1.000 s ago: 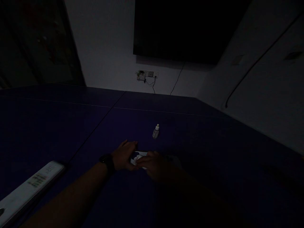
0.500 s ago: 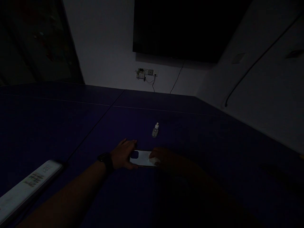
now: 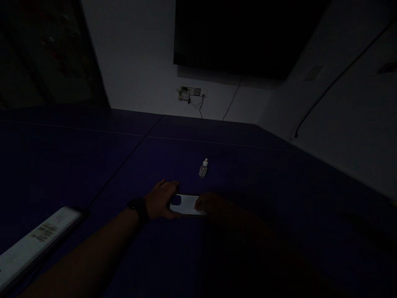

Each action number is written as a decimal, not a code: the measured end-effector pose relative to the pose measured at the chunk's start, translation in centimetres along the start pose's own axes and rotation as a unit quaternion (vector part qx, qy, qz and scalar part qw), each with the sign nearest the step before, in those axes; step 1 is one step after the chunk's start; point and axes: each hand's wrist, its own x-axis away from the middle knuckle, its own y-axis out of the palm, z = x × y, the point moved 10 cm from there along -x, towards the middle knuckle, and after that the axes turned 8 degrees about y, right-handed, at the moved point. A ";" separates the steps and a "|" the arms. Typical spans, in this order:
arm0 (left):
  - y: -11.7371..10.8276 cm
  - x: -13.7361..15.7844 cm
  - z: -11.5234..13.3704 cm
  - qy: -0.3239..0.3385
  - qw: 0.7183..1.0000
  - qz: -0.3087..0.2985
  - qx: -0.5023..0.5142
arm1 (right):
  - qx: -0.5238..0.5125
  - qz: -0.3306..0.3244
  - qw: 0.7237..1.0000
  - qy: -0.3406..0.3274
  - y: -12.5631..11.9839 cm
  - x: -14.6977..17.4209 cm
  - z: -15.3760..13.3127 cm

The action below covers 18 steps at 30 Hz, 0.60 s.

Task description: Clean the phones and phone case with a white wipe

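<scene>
A pale phone case (image 3: 187,205) with a dark camera cutout lies flat on the dark blue surface. My left hand (image 3: 161,200), a dark watch on its wrist, grips the left end of the case between thumb and fingers. At the other end, my right hand (image 3: 211,203) is closed and presses down on the case. Its fingers hold a soft white wad, now mostly hidden under them; whether it is tissue or cotton I cannot tell. Beyond the case stands a small clear dropper bottle (image 3: 203,170) with a white top, touched by neither hand.
A long white power strip (image 3: 40,240) lies at the left, near my left forearm. A dark seam crosses the blue surface (image 3: 120,165). At the back, a wall carries sockets (image 3: 192,92) with cables and a large dark screen (image 3: 242,37). The room is very dim.
My right hand has shifted slightly on the case and now covers most of the white wad, which showed more before. My left hand keeps its hold on the case.
</scene>
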 end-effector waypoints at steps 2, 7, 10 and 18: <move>0.0 0.0 0.0 -0.003 1.000 -0.003 -0.002 | 0.006 0.008 0.999 -0.046 0.4 0.0 -1.5; 0.3 -0.1 -0.1 -0.004 1.000 -0.009 -0.003 | -0.015 0.037 0.995 -0.086 0.7 -0.6 -3.2; 0.3 -0.1 -0.2 -0.006 1.000 -0.009 -0.006 | -0.019 0.011 0.997 -0.075 0.5 -0.2 -1.5; 0.2 -0.1 -0.2 0.002 1.000 0.006 -0.001 | -0.004 0.008 0.997 -0.080 0.3 0.0 -2.3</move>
